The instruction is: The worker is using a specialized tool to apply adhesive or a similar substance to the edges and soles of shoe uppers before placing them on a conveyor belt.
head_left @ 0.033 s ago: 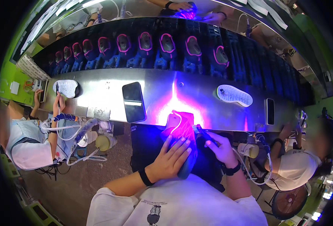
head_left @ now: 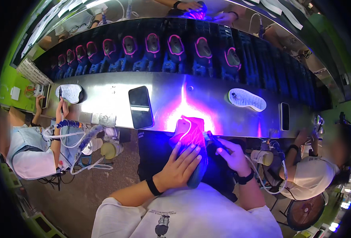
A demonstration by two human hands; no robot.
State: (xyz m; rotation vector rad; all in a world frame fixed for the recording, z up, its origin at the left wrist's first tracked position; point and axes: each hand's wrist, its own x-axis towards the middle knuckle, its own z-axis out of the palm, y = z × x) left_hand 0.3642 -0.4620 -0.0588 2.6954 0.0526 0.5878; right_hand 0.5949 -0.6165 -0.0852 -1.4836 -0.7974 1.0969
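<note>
A shoe upper (head_left: 193,129), lit pink and violet, is held in front of my body at the bench's near edge. A bright curved line runs along its far end. My left hand (head_left: 178,168) lies over its near part, fingers together and gripping it; the palm side is hidden. Just right of the upper, my right hand (head_left: 234,156) is closed around the dark handle of a brush (head_left: 212,138). The brush's tip is by the upper's right side; I cannot tell whether they touch.
On the metal bench (head_left: 112,83) lie a large dark phone (head_left: 140,109), a white shoe sole (head_left: 247,100) and another phone (head_left: 284,117). Beyond runs a rack of pink-edged shoes (head_left: 153,43). Co-workers sit at left (head_left: 36,146) and right (head_left: 314,174); the left one's hand is at another sole (head_left: 70,93).
</note>
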